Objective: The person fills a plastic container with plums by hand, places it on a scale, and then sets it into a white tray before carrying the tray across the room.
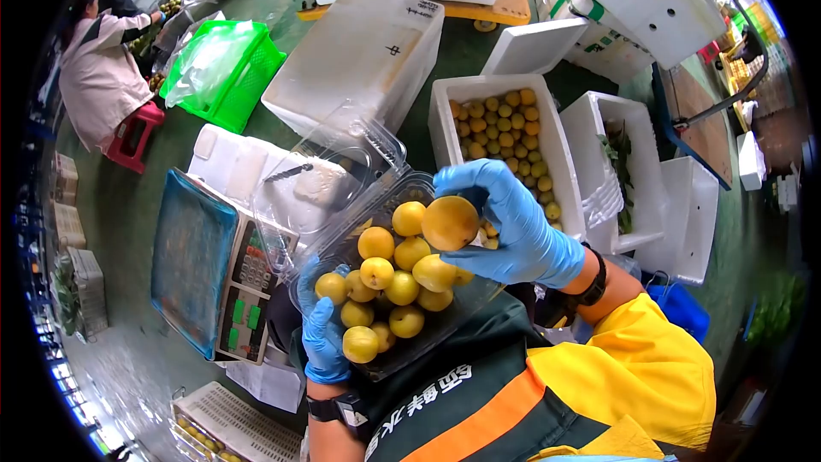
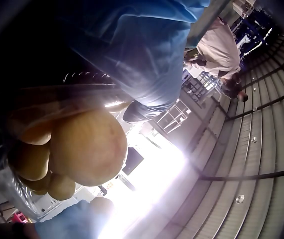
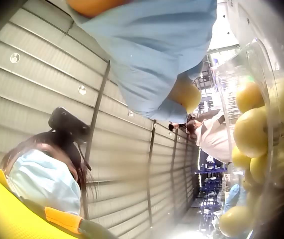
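My right hand (image 1: pixel 522 227), in a blue glove, pinches a round yellow-orange fruit (image 1: pixel 451 223) that looks like a plum, above the right side of a clear plastic clamshell box (image 1: pixel 466 318). Part of that fruit (image 3: pixel 186 94) shows below the gloved fingers in the right wrist view. Several yellow fruits (image 1: pixel 402 287) are piled inside the box, whose clear lid (image 1: pixel 299 205) stands folded back. The blue-gloved left hand (image 1: pixel 323 338) grips the box at its left side, thumb near the rim; the box hides some of its fingers. One fruit (image 2: pixel 88 147) looms large in the left wrist view.
Left of the box is a weighing scale (image 1: pixel 195 261) with a keypad. A white foam box (image 1: pixel 560 150) of smaller yellow fruits stands ahead, with another foam box (image 1: pixel 646 175) holding leaves to its right. Farther left, a person (image 1: pixel 103 85) sits by a green crate (image 1: pixel 248 90).
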`<state>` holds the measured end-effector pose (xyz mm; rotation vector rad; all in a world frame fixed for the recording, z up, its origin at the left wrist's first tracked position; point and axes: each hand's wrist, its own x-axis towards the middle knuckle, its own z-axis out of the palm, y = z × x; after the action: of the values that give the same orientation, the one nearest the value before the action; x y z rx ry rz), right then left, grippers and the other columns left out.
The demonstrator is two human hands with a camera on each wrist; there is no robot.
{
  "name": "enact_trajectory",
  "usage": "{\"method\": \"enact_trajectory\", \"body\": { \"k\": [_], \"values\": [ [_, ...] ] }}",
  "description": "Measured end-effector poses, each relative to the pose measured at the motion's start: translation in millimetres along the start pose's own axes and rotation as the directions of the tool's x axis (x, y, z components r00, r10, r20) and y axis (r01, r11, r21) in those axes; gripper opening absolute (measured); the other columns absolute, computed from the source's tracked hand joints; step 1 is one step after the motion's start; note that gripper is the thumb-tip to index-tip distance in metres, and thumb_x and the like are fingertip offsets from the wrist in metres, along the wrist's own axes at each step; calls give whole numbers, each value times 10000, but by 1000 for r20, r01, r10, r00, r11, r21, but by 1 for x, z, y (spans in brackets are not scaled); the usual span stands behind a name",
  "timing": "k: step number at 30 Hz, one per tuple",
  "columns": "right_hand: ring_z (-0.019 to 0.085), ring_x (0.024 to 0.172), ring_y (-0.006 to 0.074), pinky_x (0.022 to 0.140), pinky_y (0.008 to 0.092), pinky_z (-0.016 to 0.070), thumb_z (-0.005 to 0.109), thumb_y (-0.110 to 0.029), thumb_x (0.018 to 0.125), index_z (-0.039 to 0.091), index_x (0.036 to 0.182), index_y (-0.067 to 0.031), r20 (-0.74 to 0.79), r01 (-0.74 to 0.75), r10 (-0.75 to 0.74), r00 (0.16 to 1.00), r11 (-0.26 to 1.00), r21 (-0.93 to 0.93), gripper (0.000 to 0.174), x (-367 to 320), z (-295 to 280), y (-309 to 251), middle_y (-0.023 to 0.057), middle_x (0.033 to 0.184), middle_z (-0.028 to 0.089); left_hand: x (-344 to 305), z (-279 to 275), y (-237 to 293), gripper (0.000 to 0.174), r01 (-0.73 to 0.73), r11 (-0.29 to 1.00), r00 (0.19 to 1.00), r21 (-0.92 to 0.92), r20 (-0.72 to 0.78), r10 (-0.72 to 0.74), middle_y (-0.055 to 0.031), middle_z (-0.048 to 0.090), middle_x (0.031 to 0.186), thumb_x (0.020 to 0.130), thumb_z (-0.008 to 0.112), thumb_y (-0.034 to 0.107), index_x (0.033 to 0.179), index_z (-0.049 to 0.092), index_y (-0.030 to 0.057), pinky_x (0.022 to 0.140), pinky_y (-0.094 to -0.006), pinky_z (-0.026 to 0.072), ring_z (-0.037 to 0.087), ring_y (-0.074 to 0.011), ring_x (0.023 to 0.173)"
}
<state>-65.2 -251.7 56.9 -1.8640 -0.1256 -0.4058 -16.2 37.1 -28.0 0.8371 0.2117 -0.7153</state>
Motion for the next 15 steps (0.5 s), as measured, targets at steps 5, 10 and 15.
{"method": "enact_trajectory", "body": {
  "k": [5,10,15],
  "values": [
    [602,951,302,848,362,491,866,-86,636,585,1112,-70,28,204,-203,979,950,-236,553,2,0,1,112,1031,615,-2,-4,-1,481,53,998,998,-25,-33,-54,-169,524,1335,972,485,206,1425,366,98,1090,-479,397,527,-316,1234],
    [619,887,275,775,339,504,879,-243,698,634,1125,-40,53,208,-201,978,941,-266,533,-1,-3,2,116,1018,626,-4,13,7,514,209,967,976,-148,-30,-215,-171,521,1343,955,494,260,1422,371,86,1098,-490,385,516,-320,1249],
    [606,919,305,784,355,495,811,-348,770,631,1168,-27,110,193,-162,981,891,-412,541,0,-7,3,143,1028,614,0,2,1,610,90,990,994,104,-66,-84,-198,487,1400,956,442,432,1413,419,28,1099,-500,391,523,-353,1256]
  ]
}}
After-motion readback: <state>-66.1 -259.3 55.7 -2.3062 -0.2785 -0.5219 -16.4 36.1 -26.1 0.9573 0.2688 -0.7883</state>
